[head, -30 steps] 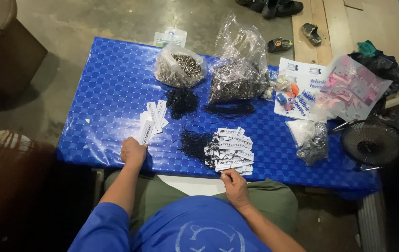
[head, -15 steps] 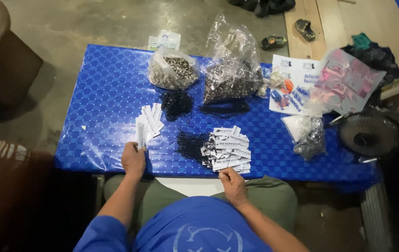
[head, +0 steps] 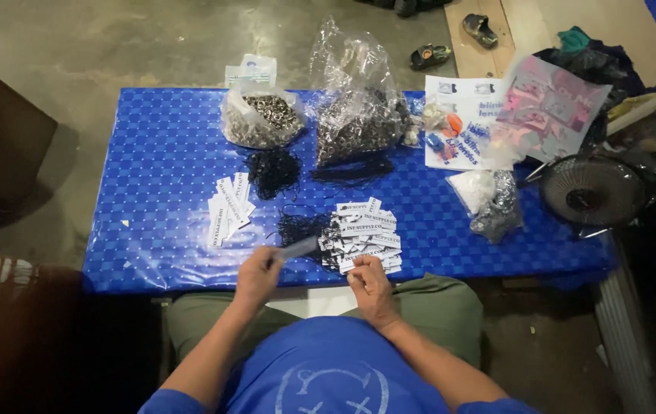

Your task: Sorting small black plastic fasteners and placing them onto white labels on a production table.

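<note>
I sit at a blue table point(head: 159, 153). My left hand point(head: 257, 274) holds one white paper tag point(head: 297, 248) by its end, near the table's front edge. My right hand point(head: 370, 285) rests at the front of a heap of white printed tags point(head: 362, 232), fingers curled at its near edge. A smaller fan of white tags point(head: 227, 208) lies to the left. Black string bundles point(head: 272, 170) lie between the two piles and just behind them.
Two clear plastic bags of small metal rings point(head: 260, 119) point(head: 358, 123) stand at the back of the table. Printed sheets and packets point(head: 466, 123) lie at the right, with a small bag point(head: 493, 203). A black fan point(head: 590, 190) sits off the right end.
My left hand has moved right from the small fan of tags toward the big heap and now holds a single tag. My right hand stays by the heap.
</note>
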